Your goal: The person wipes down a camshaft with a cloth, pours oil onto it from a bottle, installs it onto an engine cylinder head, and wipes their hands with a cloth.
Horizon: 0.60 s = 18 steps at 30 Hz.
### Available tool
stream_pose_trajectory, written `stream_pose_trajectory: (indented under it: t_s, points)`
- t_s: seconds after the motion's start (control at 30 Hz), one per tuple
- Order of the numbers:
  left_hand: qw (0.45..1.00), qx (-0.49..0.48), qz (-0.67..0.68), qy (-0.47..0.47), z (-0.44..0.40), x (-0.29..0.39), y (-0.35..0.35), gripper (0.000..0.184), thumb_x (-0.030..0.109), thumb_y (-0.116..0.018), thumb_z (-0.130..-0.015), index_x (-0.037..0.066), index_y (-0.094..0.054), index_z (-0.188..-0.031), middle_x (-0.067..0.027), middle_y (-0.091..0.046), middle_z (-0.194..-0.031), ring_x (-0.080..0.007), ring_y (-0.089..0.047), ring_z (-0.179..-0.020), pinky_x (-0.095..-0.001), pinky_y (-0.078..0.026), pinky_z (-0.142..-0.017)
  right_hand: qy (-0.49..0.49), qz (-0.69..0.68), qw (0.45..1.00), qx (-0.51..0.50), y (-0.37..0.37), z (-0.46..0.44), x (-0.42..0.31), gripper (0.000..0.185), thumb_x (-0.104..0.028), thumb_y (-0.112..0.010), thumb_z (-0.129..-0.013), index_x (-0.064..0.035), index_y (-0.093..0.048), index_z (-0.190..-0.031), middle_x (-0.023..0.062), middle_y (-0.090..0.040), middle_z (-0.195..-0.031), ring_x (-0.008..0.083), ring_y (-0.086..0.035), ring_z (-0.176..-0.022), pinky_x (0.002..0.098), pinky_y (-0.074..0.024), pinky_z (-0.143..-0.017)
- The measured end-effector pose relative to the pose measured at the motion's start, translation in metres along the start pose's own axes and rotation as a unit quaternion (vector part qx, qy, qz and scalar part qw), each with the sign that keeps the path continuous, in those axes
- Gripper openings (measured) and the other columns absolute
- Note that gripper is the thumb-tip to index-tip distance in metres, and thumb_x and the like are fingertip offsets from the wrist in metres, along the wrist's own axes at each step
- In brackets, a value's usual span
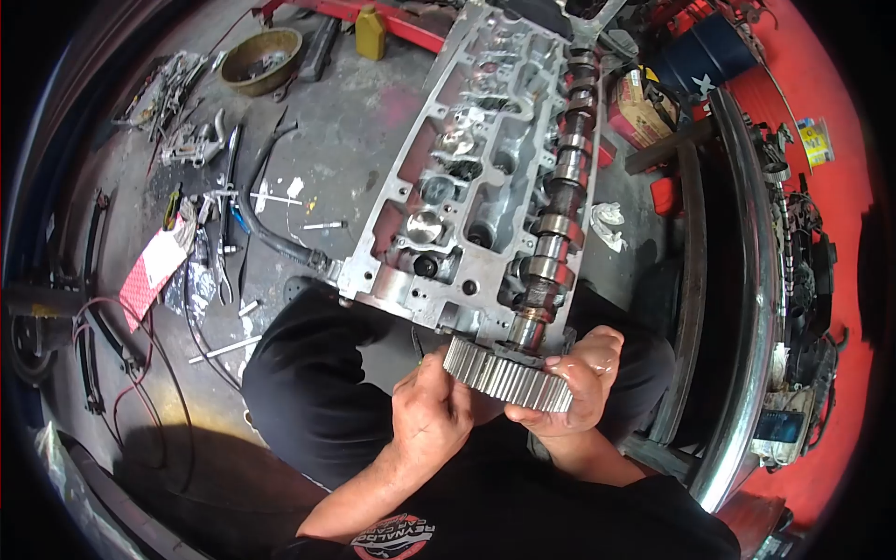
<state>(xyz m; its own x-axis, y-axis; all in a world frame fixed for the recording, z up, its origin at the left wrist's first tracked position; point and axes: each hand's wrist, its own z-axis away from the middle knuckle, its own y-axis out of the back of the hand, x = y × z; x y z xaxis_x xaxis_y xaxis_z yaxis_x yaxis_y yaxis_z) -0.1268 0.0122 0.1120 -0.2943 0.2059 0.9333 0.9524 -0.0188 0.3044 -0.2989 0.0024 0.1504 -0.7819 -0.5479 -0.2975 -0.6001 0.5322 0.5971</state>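
In front of me a bare metal cylinder head (467,210) stretches away from my lap. Along its right side lies a camshaft (565,196) with shiny lobes. A toothed camshaft gear (509,375) sits at the camshaft's near end. My right hand (581,387) is closed round the gear's right edge, thumb on top near the hub. At the gear's left edge, my left hand (431,406) has its fingers curled against the rim; the fingertips are partly hidden, so I cannot tell whether they pinch anything else.
Tools, among them pliers (224,277), lie on the grey floor at left with a red-white packet (159,271). A brass-coloured basin (261,61) and yellow bottle (371,34) stand farther back. At right are a chrome bar (751,308), a blue drum (700,58) and a cardboard box (644,110).
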Motion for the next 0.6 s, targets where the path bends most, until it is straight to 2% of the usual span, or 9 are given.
stream_pose_trajectory:
  t_s: [0.1, 0.2, 0.27, 0.33, 0.4, 0.47, 0.5, 0.53, 0.6]
  points:
    - [0.999, -0.01, 0.005, 0.041, -0.002, 0.006, 0.004, 0.026, -0.007, -0.061, -0.083, -0.002, -0.06, -0.108, -0.013, -0.062, -0.069, -0.0325, -0.066, -0.062, -0.0394, -0.053, -0.059, -0.018, -0.014, 1.0, 0.021, -0.005, 0.005, 0.0, 0.066, -0.064, -0.082, -0.07, -0.0143, -0.061, -0.108, -0.0012, -0.047, -0.086, 0.0186, -0.044, -0.076, 0.0397, -0.0368, -0.074]
    - [0.998, 0.006, 0.006, 0.06, -0.001, 0.009, 0.002, 0.025, -0.011, -0.055, -0.08, -0.001, -0.061, -0.103, -0.0136, -0.063, -0.077, -0.0258, -0.067, -0.064, -0.0322, -0.052, -0.061, -0.02, -0.037, 0.998, 0.037, -0.008, 0.005, 0.002, 0.066, -0.062, -0.083, -0.068, -0.0137, -0.062, -0.107, -0.001, -0.049, -0.086, 0.0191, -0.045, -0.076, 0.0399, -0.0368, -0.073]
    - [0.999, 0.004, -0.018, 0.043, 0.0, 0.006, 0.0, 0.017, -0.008, -0.058, -0.084, -0.001, -0.06, -0.099, -0.0128, -0.062, -0.074, -0.0245, -0.067, -0.063, -0.0321, -0.051, -0.06, -0.01, -0.046, 0.998, 0.042, -0.006, 0.003, 0.004, 0.065, -0.063, -0.081, -0.072, -0.0126, -0.063, -0.109, 0.0019, -0.052, -0.09, 0.0215, -0.047, -0.08, 0.0404, -0.0379, -0.075]
    - [0.998, 0.009, 0.022, 0.065, 0.0, 0.005, -0.002, 0.015, -0.001, -0.06, -0.09, -0.001, -0.061, -0.105, -0.0146, -0.062, -0.068, -0.0317, -0.066, -0.06, -0.0401, -0.052, -0.056, -0.01, -0.087, 0.996, -0.01, 0.002, -0.009, 0.004, 0.067, -0.065, -0.075, -0.077, -0.0106, -0.063, -0.113, 0.008, -0.053, -0.099, 0.0257, -0.049, -0.089, 0.0421, -0.0403, -0.08]
    - [0.997, 0.003, 0.012, 0.08, 0.004, 0.005, -0.003, 0.011, 0.0, -0.061, -0.09, -0.002, -0.061, -0.101, -0.0151, -0.061, -0.068, -0.0324, -0.065, -0.059, -0.0402, -0.052, -0.056, -0.046, -0.147, 0.988, -0.031, 0.008, -0.016, 0.0, 0.083, -0.072, -0.066, -0.08, -0.0011, -0.058, -0.123, 0.0242, -0.048, -0.127, 0.0376, -0.048, -0.116, 0.0496, -0.0414, -0.097]
    - [0.999, 0.013, 0.017, 0.04, 0.01, -0.006, -0.01, 0.011, 0.0, -0.062, -0.09, -0.001, -0.062, -0.1, -0.0146, -0.062, -0.068, -0.0322, -0.066, -0.06, -0.0397, -0.051, -0.056, -0.088, -0.184, 0.979, 0.024, 0.005, -0.028, 0.0, 0.087, -0.07, -0.065, -0.082, 0.0017, -0.053, -0.129, 0.0302, -0.043, -0.136, 0.0425, -0.044, -0.126, 0.0533, -0.0383, -0.104]
    - [0.997, 0.017, 0.051, 0.051, 0.01, -0.003, -0.011, 0.009, -0.001, -0.062, -0.089, -0.001, -0.062, -0.098, -0.014, -0.063, -0.069, -0.0313, -0.067, -0.061, -0.0383, -0.052, -0.056, -0.061, -0.15, 0.986, -0.03, 0.011, -0.035, 0.0, 0.088, -0.067, -0.068, -0.082, 0.0011, -0.049, -0.135, 0.0324, -0.04, -0.141, 0.0447, -0.041, -0.131, 0.0547, -0.036, -0.107]
    - [0.997, 0.02, 0.057, 0.056, 0.008, 0.0, -0.01, 0.009, -0.001, -0.062, -0.089, -0.001, -0.062, -0.098, -0.014, -0.063, -0.069, -0.0313, -0.067, -0.061, -0.0383, -0.052, -0.056, -0.05, -0.086, 0.992, -0.08, 0.017, -0.043, -0.009, 0.08, -0.063, -0.072, -0.081, -0.0003, -0.056, -0.128, 0.0302, -0.044, -0.138, 0.0441, -0.043, -0.128, 0.0536, -0.0383, -0.105]
    - [0.998, 0.034, 0.043, 0.021, 0.001, 0.005, -0.005, 0.007, -0.001, -0.062, -0.089, -0.001, -0.061, -0.096, -0.013, -0.064, -0.07, -0.0308, -0.067, -0.062, -0.0372, -0.052, -0.057, -0.025, -0.077, 0.989, -0.12, 0.018, -0.037, -0.005, 0.067, -0.058, -0.075, -0.079, -0.0029, -0.065, -0.116, 0.0268, -0.048, -0.134, 0.042, -0.047, -0.122, 0.0514, -0.0415, -0.101]
